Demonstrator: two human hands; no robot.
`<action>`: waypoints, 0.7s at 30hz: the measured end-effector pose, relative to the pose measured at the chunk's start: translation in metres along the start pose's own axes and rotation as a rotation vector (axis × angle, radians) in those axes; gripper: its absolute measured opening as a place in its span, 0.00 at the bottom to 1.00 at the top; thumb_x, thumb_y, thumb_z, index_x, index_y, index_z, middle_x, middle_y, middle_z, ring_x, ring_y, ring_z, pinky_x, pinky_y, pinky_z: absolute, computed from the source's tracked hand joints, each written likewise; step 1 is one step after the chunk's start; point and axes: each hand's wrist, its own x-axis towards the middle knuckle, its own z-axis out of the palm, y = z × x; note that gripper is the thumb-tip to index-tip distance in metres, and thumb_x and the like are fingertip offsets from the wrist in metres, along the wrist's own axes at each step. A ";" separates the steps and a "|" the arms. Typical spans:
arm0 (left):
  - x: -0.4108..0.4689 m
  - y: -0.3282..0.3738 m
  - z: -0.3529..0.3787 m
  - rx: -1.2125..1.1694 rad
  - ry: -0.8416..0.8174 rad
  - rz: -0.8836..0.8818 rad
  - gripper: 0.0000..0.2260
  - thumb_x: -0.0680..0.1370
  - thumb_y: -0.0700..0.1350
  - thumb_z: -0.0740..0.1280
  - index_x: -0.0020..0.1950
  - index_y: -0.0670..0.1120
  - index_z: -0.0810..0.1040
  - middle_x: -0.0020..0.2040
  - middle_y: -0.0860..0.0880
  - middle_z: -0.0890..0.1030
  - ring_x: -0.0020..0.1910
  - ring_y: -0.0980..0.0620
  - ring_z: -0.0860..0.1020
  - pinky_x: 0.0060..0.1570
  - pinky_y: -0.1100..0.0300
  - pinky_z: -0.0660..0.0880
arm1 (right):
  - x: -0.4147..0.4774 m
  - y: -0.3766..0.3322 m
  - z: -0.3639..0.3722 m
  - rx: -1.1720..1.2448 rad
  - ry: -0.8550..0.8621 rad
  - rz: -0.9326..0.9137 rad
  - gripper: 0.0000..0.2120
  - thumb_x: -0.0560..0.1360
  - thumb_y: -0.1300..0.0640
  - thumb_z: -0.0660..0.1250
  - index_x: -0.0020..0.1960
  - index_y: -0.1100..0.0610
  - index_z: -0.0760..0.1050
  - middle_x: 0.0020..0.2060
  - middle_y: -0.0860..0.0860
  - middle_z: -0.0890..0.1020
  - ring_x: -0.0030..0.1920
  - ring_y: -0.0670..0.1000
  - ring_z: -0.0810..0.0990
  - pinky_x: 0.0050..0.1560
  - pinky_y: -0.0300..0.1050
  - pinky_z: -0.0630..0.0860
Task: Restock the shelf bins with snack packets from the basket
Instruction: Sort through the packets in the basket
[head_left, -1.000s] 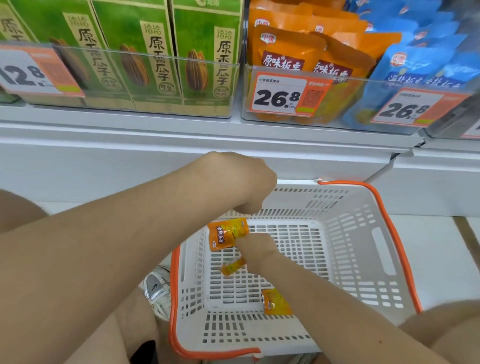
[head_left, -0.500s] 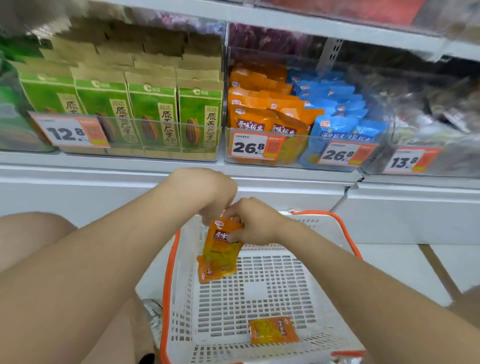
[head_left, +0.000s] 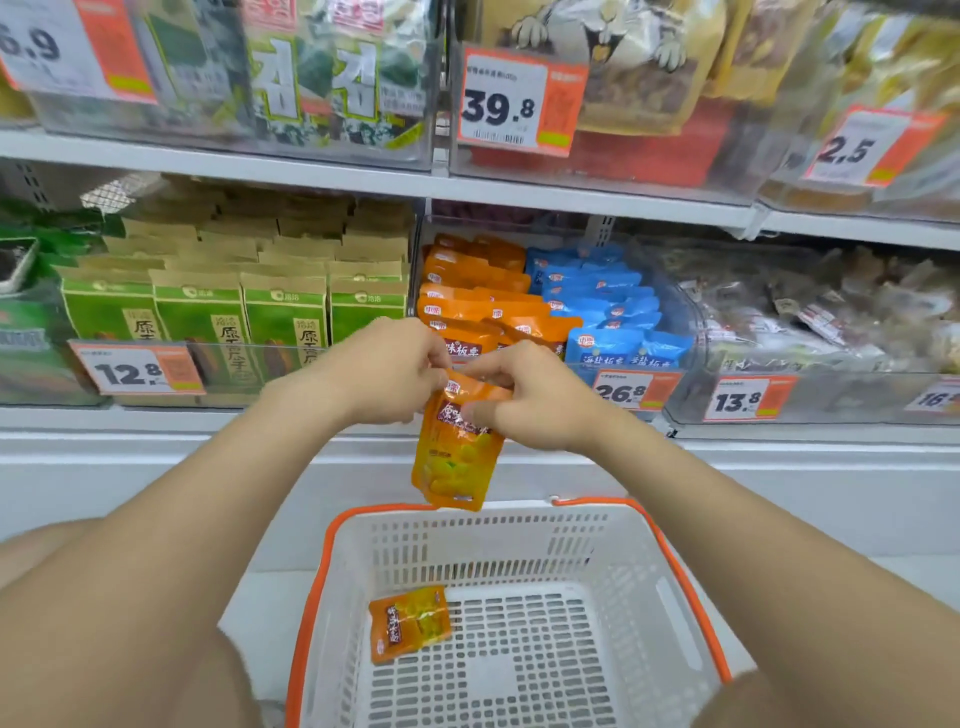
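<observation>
Above the far rim of the basket (head_left: 613, 522): orange packet (head_left: 457, 462), hanging.
Your left hand (head_left: 384, 371) and right hand (head_left: 537, 402) pinch its top.

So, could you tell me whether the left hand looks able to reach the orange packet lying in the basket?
Probably yes, once freed. The left hand and right hand both pinch the raised packet above the far rim of the basket. The loose packet sits uncovered on the open basket's floor.
</observation>
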 end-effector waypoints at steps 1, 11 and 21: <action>0.002 0.003 -0.005 -0.026 0.096 0.012 0.06 0.83 0.47 0.67 0.48 0.52 0.82 0.38 0.54 0.85 0.37 0.55 0.83 0.47 0.52 0.82 | 0.004 -0.005 -0.011 -0.015 0.052 -0.026 0.12 0.76 0.58 0.72 0.58 0.48 0.86 0.41 0.42 0.85 0.43 0.41 0.82 0.43 0.44 0.81; 0.035 0.028 -0.008 0.034 0.503 0.049 0.17 0.81 0.36 0.62 0.67 0.49 0.81 0.63 0.48 0.83 0.65 0.46 0.77 0.66 0.45 0.75 | 0.025 0.003 -0.076 0.004 0.895 -0.224 0.12 0.80 0.60 0.68 0.61 0.52 0.84 0.44 0.38 0.83 0.45 0.42 0.81 0.52 0.45 0.79; 0.068 0.025 0.013 0.126 0.359 0.098 0.17 0.84 0.48 0.62 0.72 0.45 0.77 0.64 0.45 0.82 0.64 0.43 0.79 0.64 0.45 0.76 | 0.039 0.037 -0.070 -0.256 0.991 -0.258 0.11 0.84 0.58 0.66 0.63 0.52 0.83 0.48 0.49 0.84 0.47 0.52 0.82 0.45 0.56 0.79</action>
